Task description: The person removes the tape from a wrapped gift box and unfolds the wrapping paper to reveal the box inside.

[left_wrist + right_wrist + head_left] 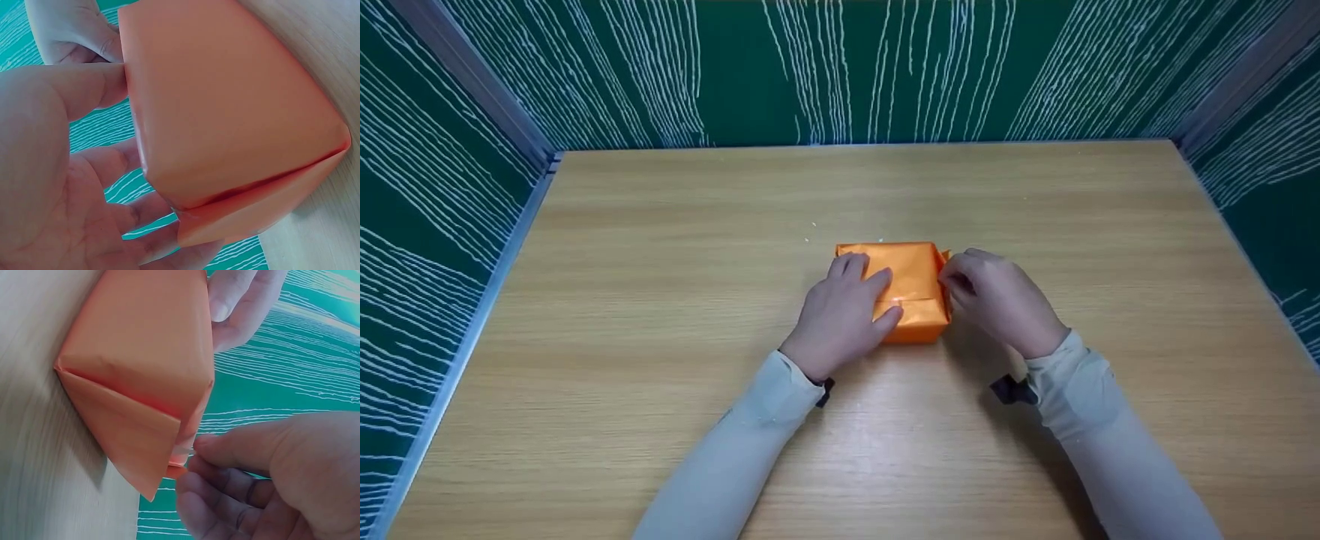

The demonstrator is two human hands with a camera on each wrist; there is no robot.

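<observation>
A box wrapped in orange paper (pixel 911 270) lies on the table, with a seam running across its top. My left hand (pixel 844 319) rests on the box's left part, fingers spread and fairly straight, the thumb near the front edge. At the right end, a loose triangular paper flap (pixel 121 433) sticks out, its tip free. There my right hand (pixel 997 300) pinches a small piece of clear tape (pixel 184 451) between thumb and forefinger, right at the end folds. The left wrist view shows the box's left end, where another folded flap (pixel 264 197) stands slightly away from it.
The wooden table (pixel 660 225) carries a few tiny white specks behind the box. Green panels with white streaks (pixel 885 75) border the table at the back and both sides. Dark straps show at both sleeve cuffs.
</observation>
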